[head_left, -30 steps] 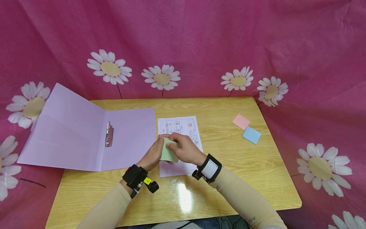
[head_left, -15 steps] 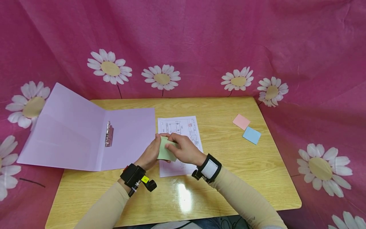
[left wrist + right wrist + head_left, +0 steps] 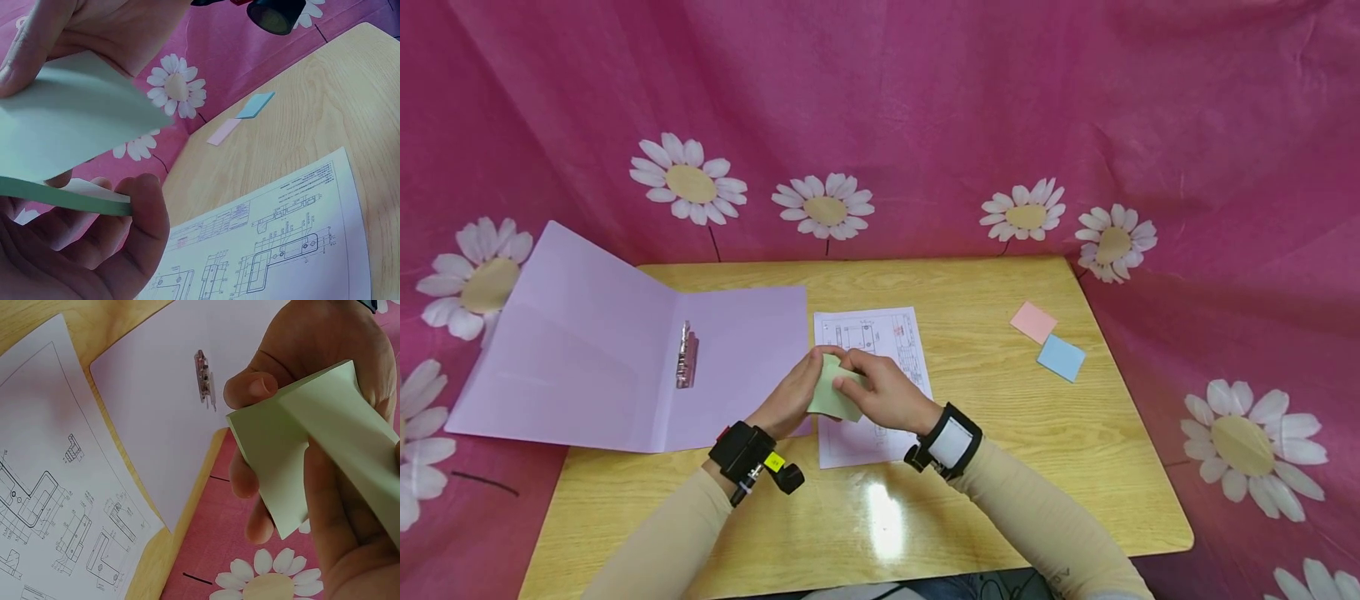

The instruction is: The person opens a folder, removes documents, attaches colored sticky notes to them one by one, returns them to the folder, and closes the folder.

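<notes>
My left hand point(image 3: 786, 398) holds a pad of light green sticky notes point(image 3: 69, 199) over the drawing sheet point(image 3: 895, 350), fingers curled under it and thumb at its edge. With my right hand point(image 3: 891, 396) I pinch the top green note point(image 3: 81, 119), thumb on its upper face and fingers beneath. In the left wrist view this note stands lifted and bent away from the pad, with a gap between them. The right wrist view shows the note and pad still meeting along one edge. A lilac ring binder point(image 3: 737, 358) lies spread beside the left hand, its metal ring clip point(image 3: 685, 358) upright.
A pink sticky note pad point(image 3: 1033, 321) and a blue one point(image 3: 1061, 358) lie touching on the right of the wooden table point(image 3: 1000, 467). The binder's cover overhangs the table's left edge. A pink daisy-patterned curtain point(image 3: 917, 108) hangs behind.
My left hand and the pad have shifted slightly left, away from the right wrist. The right hand has stayed almost in place, and the green note appears more bent.
</notes>
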The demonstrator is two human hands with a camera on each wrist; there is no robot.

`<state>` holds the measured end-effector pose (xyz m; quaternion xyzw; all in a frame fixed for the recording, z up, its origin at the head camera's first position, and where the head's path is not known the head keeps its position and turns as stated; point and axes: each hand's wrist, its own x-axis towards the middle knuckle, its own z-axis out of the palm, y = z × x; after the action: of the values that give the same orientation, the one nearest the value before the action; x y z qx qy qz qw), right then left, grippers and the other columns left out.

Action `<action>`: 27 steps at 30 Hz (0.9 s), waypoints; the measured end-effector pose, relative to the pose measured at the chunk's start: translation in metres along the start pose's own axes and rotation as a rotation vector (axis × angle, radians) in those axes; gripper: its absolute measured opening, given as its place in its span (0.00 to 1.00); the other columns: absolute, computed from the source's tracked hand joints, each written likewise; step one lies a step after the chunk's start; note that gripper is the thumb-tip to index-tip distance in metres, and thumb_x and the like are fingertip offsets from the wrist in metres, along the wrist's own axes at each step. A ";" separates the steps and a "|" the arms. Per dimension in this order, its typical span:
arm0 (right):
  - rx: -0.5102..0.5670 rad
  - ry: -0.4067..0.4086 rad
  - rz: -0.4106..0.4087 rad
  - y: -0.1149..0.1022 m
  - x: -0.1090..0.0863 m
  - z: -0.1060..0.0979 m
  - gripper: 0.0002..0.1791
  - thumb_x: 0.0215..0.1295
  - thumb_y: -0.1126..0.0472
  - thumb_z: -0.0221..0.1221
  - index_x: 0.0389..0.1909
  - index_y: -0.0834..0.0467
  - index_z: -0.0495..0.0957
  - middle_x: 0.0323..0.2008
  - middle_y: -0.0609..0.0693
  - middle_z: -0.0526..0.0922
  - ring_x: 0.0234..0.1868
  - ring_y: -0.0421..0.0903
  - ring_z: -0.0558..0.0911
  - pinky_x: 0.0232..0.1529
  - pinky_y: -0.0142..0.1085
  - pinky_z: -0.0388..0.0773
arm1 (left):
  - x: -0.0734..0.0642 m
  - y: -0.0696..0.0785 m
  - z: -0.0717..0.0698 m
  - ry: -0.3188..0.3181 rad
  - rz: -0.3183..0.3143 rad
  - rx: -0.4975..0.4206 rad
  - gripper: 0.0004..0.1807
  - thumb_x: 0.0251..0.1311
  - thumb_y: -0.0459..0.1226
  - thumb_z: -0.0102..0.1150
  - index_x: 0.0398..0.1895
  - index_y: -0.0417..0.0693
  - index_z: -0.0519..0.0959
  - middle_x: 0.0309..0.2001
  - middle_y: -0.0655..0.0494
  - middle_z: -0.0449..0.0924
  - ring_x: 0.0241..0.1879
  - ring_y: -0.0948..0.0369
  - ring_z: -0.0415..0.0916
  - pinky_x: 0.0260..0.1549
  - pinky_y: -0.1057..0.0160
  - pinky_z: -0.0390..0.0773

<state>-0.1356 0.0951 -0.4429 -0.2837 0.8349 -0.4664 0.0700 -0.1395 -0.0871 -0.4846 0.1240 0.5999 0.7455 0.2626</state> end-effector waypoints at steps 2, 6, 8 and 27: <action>0.009 0.002 -0.002 -0.001 0.000 -0.001 0.05 0.67 0.61 0.57 0.31 0.55 0.72 0.29 0.46 0.76 0.31 0.40 0.75 0.30 0.32 0.74 | 0.000 0.000 -0.001 0.006 0.003 -0.003 0.29 0.71 0.58 0.21 0.59 0.50 0.62 0.43 0.47 0.74 0.35 0.56 0.80 0.30 0.55 0.82; 0.048 0.039 0.011 -0.001 0.001 -0.003 0.05 0.68 0.60 0.56 0.32 0.55 0.72 0.29 0.46 0.77 0.31 0.40 0.75 0.29 0.32 0.75 | -0.001 0.000 -0.004 0.018 -0.015 0.002 0.31 0.71 0.58 0.20 0.62 0.48 0.60 0.44 0.46 0.73 0.36 0.55 0.79 0.30 0.55 0.81; 0.085 0.080 0.027 0.000 0.002 -0.005 0.06 0.68 0.60 0.56 0.32 0.55 0.73 0.30 0.47 0.78 0.31 0.41 0.76 0.30 0.33 0.75 | -0.001 -0.001 -0.006 0.027 -0.040 0.013 0.31 0.72 0.58 0.25 0.65 0.47 0.59 0.46 0.44 0.73 0.37 0.54 0.78 0.31 0.53 0.82; 0.268 0.337 0.309 0.055 0.010 -0.023 0.09 0.67 0.64 0.55 0.33 0.68 0.76 0.32 0.60 0.81 0.34 0.47 0.77 0.32 0.35 0.76 | -0.068 -0.003 -0.089 -0.086 -0.487 0.738 0.10 0.55 0.28 0.63 0.41 0.39 0.79 0.28 0.49 0.73 0.26 0.55 0.77 0.19 0.51 0.81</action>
<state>-0.1755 0.1287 -0.4741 -0.0595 0.7989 -0.5974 0.0374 -0.1266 -0.1971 -0.5012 0.0954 0.8262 0.3920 0.3933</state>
